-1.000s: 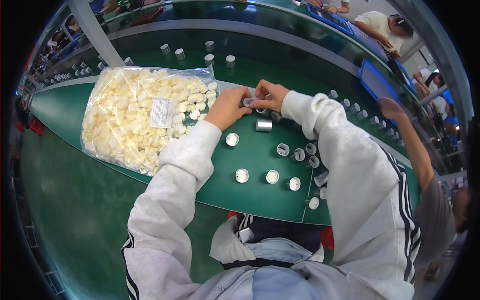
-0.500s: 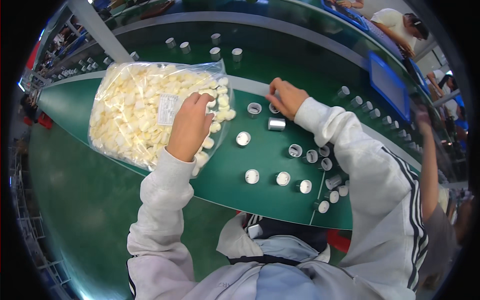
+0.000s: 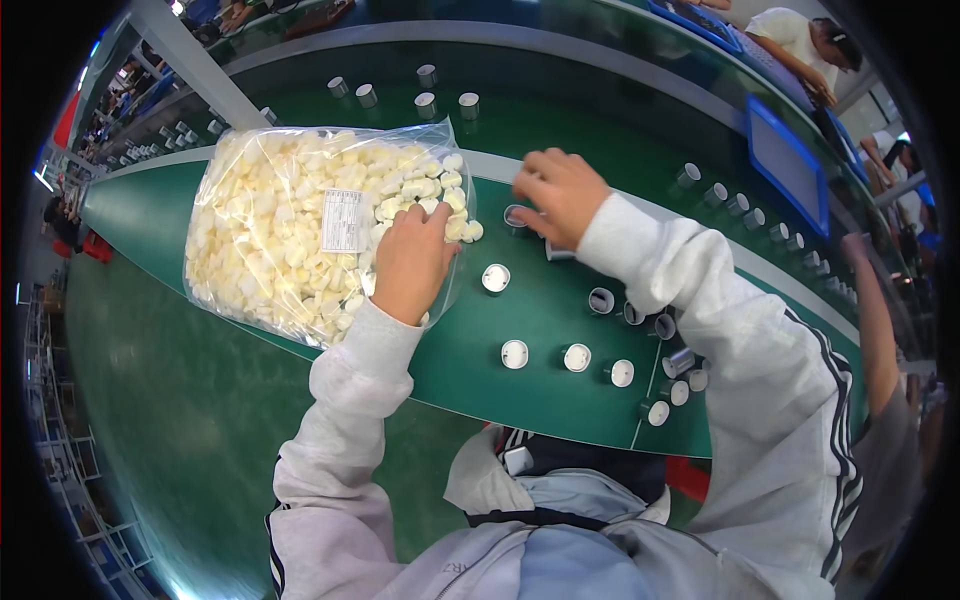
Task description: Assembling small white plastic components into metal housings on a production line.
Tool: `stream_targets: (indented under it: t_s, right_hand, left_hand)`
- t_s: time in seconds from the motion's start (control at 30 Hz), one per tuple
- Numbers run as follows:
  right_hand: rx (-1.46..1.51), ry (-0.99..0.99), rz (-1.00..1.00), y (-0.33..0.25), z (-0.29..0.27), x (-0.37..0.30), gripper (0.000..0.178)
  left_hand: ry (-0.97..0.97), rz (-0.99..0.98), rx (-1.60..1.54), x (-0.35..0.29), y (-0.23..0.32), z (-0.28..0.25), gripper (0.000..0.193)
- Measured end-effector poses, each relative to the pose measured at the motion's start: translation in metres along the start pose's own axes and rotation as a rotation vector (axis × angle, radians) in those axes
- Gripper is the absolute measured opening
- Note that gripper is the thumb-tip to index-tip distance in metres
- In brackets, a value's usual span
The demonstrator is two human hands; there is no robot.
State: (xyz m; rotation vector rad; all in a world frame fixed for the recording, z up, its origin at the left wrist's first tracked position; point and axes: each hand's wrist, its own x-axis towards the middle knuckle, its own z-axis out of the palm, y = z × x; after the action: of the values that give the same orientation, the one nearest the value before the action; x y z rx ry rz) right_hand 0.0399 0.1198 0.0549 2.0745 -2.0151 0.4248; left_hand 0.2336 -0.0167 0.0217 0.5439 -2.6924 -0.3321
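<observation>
My left hand (image 3: pixel 413 262) lies over the open end of a large clear plastic bag (image 3: pixel 262 230). Its bent fingers are a little apart, their tips at some white, round, pad-like pieces (image 3: pixel 454 198) by the bag's mouth. My right hand (image 3: pixel 567 195) hovers further right with its fingers spread. Beneath its thumb stands a small silvery metal cup (image 3: pixel 516 216), partly covered; I see no grip on it. Below the palm, a cup lying on its side (image 3: pixel 558 253) is mostly hidden. Nearer me stands a cup with a white filling (image 3: pixel 495 279).
Several cups stand on the green table (image 3: pixel 470 385), some white-filled (image 3: pixel 577 357), some with dark insides (image 3: pixel 601 301). One cup lies tipped (image 3: pixel 678 362). Beyond a pale rail runs a green belt (image 3: pixel 560 110) with more cups (image 3: pixel 469 105). A co-worker's arm (image 3: pixel 875 320) is at the right.
My left hand has moved right, toward the loose pieces at the bag's edge. My right hand has shifted left, from one cup to above another, its fingers spreading.
</observation>
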Motion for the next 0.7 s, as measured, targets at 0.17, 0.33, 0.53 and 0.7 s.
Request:
stream_targets:
  t_s: [0.17,0.33,0.53,0.7]
  right_hand:
    - [-0.114,-0.354,0.015,-0.043,0.038,0.035,0.037]
    - [-0.088,-0.422,0.046,-0.04,0.039,0.054,0.026]
    - [0.437,-0.066,0.097,-0.026,-0.015,0.035,0.012]
    - [1.276,-0.077,0.501,-0.051,-0.107,-0.037,0.025]
  left_hand:
    - [0.005,0.001,-0.019,0.002,-0.007,0.009,0.036]
    - [0.02,-0.007,-0.198,0.002,-0.01,0.007,0.034]
    - [0.044,-0.102,-0.284,0.006,-0.011,-0.005,0.029]
    - [0.025,-0.341,-0.808,-0.003,-0.015,-0.007,0.029]
